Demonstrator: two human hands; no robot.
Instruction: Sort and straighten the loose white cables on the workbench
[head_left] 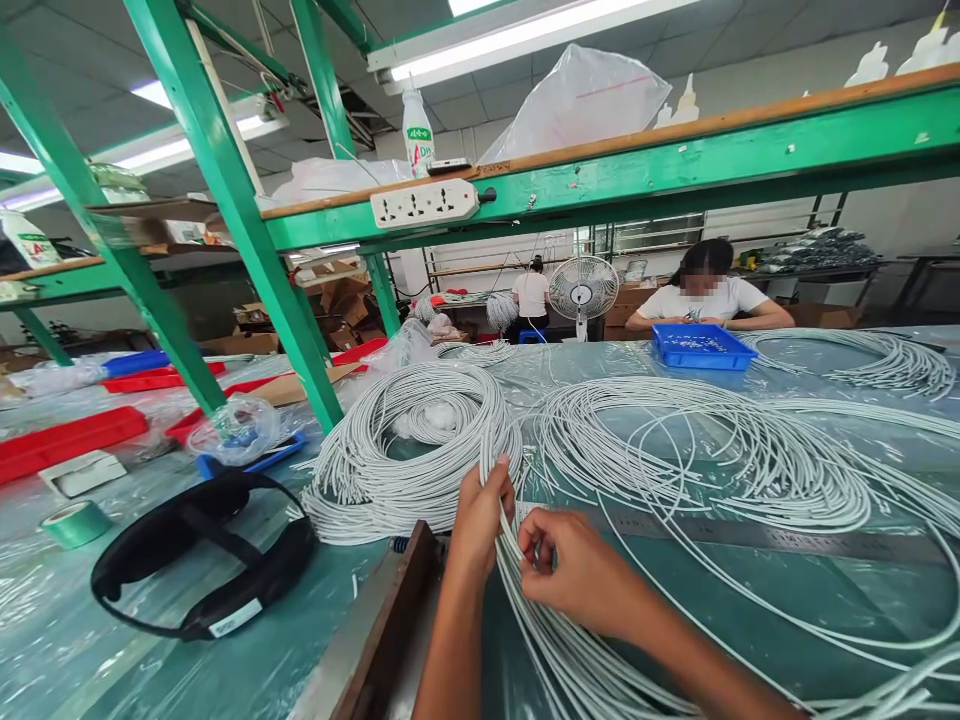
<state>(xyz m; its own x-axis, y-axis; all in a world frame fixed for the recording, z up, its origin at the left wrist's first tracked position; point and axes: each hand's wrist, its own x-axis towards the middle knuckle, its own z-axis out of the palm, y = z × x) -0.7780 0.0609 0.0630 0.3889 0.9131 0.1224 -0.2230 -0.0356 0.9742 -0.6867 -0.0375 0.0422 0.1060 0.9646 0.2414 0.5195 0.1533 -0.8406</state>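
Observation:
My left hand is wrapped round a bundle of thin white cables, with the thumb on top. Just to its right, my right hand has its fingers curled in against the same bundle; what lies between the fingertips is hidden. The bundle runs down toward the lower right edge of the view. Behind my left hand sits a stacked coil of white cable. A looser spread of white cables lies to the right, partly across a long metal ruler.
Left of my hands are a metal fixture with a brown edge, a black headset and green tape. Red trays lie farther left. A green shelf frame rises from the table. Across it, a person sits behind a blue tray.

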